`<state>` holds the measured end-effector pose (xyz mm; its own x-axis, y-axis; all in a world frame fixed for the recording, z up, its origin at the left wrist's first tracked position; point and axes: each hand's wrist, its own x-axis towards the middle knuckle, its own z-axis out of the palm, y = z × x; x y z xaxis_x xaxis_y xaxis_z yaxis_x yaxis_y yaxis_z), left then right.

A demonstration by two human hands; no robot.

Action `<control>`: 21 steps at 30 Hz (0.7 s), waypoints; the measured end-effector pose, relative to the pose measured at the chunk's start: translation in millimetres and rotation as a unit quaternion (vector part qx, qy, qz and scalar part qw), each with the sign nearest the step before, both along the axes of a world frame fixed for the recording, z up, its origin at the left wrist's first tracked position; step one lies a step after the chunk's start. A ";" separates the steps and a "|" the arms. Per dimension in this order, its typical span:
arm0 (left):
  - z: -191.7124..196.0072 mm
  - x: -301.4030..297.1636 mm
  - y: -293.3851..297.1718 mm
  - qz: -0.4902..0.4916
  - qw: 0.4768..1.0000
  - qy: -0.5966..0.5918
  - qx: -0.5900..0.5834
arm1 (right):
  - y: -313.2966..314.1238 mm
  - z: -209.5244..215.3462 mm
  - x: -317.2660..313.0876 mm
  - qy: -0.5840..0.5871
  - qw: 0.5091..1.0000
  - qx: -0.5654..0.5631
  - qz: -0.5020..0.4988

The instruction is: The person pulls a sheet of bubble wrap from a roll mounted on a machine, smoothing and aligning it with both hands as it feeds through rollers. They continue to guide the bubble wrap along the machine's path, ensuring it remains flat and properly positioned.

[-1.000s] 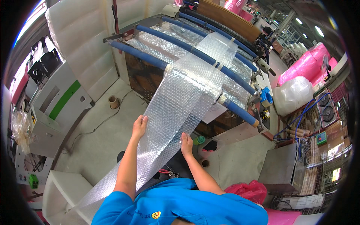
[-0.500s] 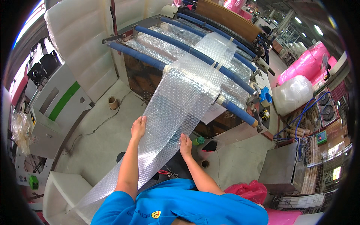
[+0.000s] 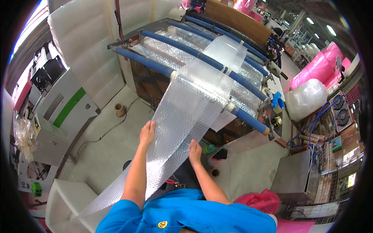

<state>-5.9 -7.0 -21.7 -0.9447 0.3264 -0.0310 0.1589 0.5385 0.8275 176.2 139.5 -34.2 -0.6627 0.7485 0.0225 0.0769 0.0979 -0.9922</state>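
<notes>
While bubble wrap strip (image 3: 182, 105) slopes down from blue front roller (image 3: 143, 61), left hand (image 3: 147, 133) grips its left edge, right hand (image 3: 195, 151) its right edge; green item (image 3: 208, 148) near right hand, cardboard tube (image 3: 120, 110) on floor (image 3: 93, 126) farther left.

Bubble wrap (image 3: 182, 112) over front roller (image 3: 145, 62)

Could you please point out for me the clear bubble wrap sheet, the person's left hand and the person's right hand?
Bubble wrap sheet (image 3: 173, 136): head view, on the middle of its hanging length.
Left hand (image 3: 147, 134): head view, on the back of the hand.
Right hand (image 3: 195, 152): head view, on the middle of the hand.
</notes>
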 end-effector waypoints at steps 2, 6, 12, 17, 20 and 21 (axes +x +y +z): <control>9.5 -10.0 15.9 -0.009 1.000 0.008 0.012 | 15.7 18.4 -8.9 0.025 1.000 0.009 0.001; 31.7 -33.5 54.4 -0.027 0.999 0.021 0.039 | 60.3 35.8 -29.0 0.054 0.996 0.072 0.008; 99.0 -47.6 92.3 -0.022 0.999 0.038 0.004 | 93.3 74.6 -50.2 0.094 0.989 0.104 -0.041; 112.1 -40.1 69.7 -0.054 0.998 0.001 0.021 | 70.1 95.2 -44.6 0.091 0.986 0.107 -0.090; 81.7 -19.1 29.8 -0.092 0.996 -0.018 0.002 | 47.7 63.3 -25.2 0.044 0.995 0.078 -0.036; 62.2 -12.0 16.1 -0.090 0.996 -0.013 -0.021 | 35.6 51.0 -18.1 -0.007 0.999 0.039 -0.004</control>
